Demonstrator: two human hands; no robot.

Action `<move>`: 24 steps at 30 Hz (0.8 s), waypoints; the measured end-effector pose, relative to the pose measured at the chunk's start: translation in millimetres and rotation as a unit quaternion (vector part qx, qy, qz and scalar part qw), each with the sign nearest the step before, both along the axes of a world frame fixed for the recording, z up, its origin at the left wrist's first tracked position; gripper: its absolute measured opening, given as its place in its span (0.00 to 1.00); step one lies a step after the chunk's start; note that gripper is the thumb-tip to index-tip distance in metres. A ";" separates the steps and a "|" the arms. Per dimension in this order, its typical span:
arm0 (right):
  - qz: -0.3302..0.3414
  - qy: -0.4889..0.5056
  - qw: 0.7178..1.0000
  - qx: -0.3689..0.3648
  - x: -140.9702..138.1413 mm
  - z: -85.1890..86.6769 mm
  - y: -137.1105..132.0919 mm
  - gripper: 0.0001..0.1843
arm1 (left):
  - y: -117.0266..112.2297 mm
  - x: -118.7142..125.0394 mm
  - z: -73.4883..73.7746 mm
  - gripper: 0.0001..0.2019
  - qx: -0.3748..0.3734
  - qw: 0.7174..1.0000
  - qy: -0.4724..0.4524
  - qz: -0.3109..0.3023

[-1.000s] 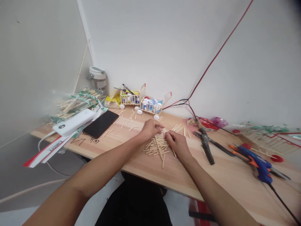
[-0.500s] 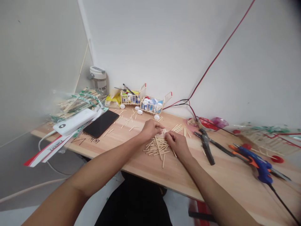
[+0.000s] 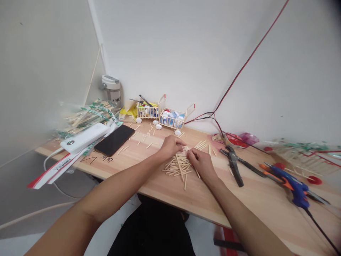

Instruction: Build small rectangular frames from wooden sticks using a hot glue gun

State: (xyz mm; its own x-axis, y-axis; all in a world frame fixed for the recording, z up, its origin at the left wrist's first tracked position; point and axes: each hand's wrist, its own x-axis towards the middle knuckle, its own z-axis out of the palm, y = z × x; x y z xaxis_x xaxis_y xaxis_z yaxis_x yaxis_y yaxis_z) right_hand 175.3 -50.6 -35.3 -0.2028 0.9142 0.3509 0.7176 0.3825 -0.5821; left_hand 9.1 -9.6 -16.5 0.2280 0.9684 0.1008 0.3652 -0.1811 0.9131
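Over the far edge of a loose pile of short wooden sticks (image 3: pixel 176 168), both hands are close together. My left hand (image 3: pixel 172 146) is closed, its thumb and fingers pinched and pointing right; whatever lies in the pinch is too small to make out. Just right of it, my right hand (image 3: pixel 201 161) is curled shut with thumb and forefinger pressed together. The pale tip of a wooden stick (image 3: pixel 187 148) shows at those fingertips, between the two hands. More sticks (image 3: pixel 200 145) lie behind my right hand.
Two small stick-built carts (image 3: pixel 172 120) stand against the wall. Left lie a phone (image 3: pixel 115 140), a white power bank (image 3: pixel 84 137) and bagged sticks (image 3: pixel 93 112). Right lie black-handled pliers (image 3: pixel 234 167) and a blue glue gun (image 3: pixel 295 188). Scattered stick pieces (image 3: pixel 151 145) dot the wooden table (image 3: pixel 154 181).
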 end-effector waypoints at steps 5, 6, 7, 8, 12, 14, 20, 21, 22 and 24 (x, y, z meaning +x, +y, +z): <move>0.002 -0.002 1.000 -0.001 0.2 0.5 0.1 0.17 | -0.4 -0.2 -0.4 0.13 -0.001 1.000 -0.001 0.000; 0.003 -0.002 1.000 -0.002 0.2 0.5 0.1 0.17 | -0.6 -0.1 -0.4 0.13 -0.004 1.000 -0.002 0.001; 0.004 -0.002 1.000 -0.002 0.3 0.5 0.2 0.17 | -0.6 -0.1 -0.2 0.13 -0.007 1.000 -0.001 0.002; 0.004 -0.002 1.000 -0.002 0.3 0.4 0.2 0.16 | -0.7 0.0 -0.1 0.13 -0.008 1.000 0.000 0.002; 0.003 -0.001 1.000 0.002 0.7 -0.4 0.5 0.16 | -0.9 0.4 0.9 0.13 -0.007 1.000 0.005 0.006; 0.003 -0.002 1.000 0.003 0.9 -0.6 0.6 0.16 | -0.8 0.5 1.3 0.14 -0.009 1.000 0.005 0.006; 0.003 -0.004 1.000 0.002 0.6 0.2 0.0 0.16 | -0.2 -0.3 1.1 0.13 -0.002 1.000 0.014 0.002; 0.003 -0.004 1.000 0.001 0.5 0.3 -0.1 0.16 | 0.0 -0.3 0.7 0.13 -0.001 1.000 0.015 0.001; 0.003 -0.004 1.000 0.001 0.3 0.4 -0.2 0.17 | 0.1 -0.3 0.4 0.13 -0.001 1.000 0.015 0.001; 0.003 -0.005 1.000 0.000 0.2 0.3 -0.1 0.17 | 0.2 0.0 -0.1 0.13 -0.002 1.000 0.012 0.003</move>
